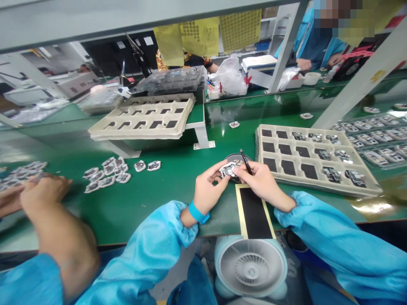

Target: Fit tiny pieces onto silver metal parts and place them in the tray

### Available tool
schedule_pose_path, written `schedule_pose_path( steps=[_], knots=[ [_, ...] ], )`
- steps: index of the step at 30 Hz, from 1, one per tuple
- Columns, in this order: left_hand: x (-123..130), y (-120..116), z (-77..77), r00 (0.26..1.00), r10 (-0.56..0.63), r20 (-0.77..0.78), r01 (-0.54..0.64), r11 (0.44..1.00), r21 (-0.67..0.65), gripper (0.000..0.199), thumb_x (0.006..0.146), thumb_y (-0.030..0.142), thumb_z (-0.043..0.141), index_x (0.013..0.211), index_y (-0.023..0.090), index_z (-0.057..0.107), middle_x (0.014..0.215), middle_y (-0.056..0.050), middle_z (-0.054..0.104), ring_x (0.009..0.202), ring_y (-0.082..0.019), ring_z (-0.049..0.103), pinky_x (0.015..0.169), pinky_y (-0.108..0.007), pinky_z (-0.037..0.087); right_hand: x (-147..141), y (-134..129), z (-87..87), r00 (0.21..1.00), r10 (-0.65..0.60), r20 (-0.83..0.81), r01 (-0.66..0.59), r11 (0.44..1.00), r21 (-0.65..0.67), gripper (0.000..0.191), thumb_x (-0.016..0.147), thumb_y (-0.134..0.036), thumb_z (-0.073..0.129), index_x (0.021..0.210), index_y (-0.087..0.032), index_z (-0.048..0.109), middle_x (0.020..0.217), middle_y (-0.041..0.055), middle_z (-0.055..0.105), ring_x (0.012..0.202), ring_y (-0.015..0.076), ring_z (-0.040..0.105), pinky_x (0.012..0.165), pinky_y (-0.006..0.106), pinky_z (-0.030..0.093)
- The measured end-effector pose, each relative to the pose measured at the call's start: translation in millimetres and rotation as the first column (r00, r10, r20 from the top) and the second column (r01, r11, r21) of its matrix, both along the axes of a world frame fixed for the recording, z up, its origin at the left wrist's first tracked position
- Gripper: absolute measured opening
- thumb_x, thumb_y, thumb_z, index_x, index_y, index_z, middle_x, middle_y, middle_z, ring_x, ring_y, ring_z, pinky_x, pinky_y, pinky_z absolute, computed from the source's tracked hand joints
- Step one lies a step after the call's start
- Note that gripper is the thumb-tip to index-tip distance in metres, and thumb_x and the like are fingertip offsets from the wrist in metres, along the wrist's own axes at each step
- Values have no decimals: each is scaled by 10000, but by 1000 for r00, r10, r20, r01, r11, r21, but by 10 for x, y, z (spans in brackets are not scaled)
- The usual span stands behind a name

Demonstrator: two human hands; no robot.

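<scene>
My left hand (208, 188) pinches the left edge of a small white-rimmed electronic part (227, 169). With a black pen-like tool (245, 161) between its fingers, my right hand (259, 180) rests at the part's right side, the thumb close to it. Both hands are over a round dark dish (235, 157) that holds small pieces, partly hidden by my fingers. Just below my right hand lies a black sheet with a yellow border (254, 212) at the table's front edge.
A beige tray (318, 159) with parts stands right; another (143, 116) is on a raised stand. Similar parts (108, 173) cluster on the green table (143, 212). A co-worker's hands (44, 192) are far left. A fan (251, 267) sits below the edge.
</scene>
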State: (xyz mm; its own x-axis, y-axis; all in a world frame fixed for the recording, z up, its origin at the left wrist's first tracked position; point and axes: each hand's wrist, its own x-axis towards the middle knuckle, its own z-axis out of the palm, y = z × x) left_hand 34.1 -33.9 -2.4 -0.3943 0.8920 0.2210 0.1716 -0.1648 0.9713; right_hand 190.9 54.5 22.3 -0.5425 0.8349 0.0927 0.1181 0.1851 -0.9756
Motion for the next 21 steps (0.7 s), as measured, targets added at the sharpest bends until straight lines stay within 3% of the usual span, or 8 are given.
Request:
schedule_pose_path(
  steps=[5,10,14,21],
  knots=[
    [-12,-6,20,999,26,-37,-26,1000,12,433,804,236,791,1232,188,746,1085,-84,769,791,-158,693,745,-283,598,14,13,-8,999,22,45,-23,1000,9,355,850,-495,700,708,-172,666,598,-5,605,553,123,508,541,269,409],
    [-40,20,71,966,-75,248,87,996,-36,506,724,234,865,1203,140,733,1131,-126,771,977,-227,745,881,-336,615,-2,15,-78,999,-28,-29,31,994,105,257,830,-411,751,917,-190,651,810,16,674,729,157,620,702,303,521],
    [-58,31,105,908,-147,392,185,981,-59,538,680,214,898,1179,124,720,1111,-140,777,936,-235,765,877,-366,631,-25,32,-132,985,72,-157,-73,997,-1,300,819,-357,769,1052,-203,659,973,44,710,901,184,682,887,356,565],
    [-39,21,107,904,-193,382,218,976,-23,532,686,234,904,1174,138,715,1122,-135,774,943,-238,764,866,-365,634,-19,76,-128,979,84,-188,-102,991,-88,294,787,-378,789,996,-197,689,944,42,714,871,183,682,849,358,591]
  ],
)
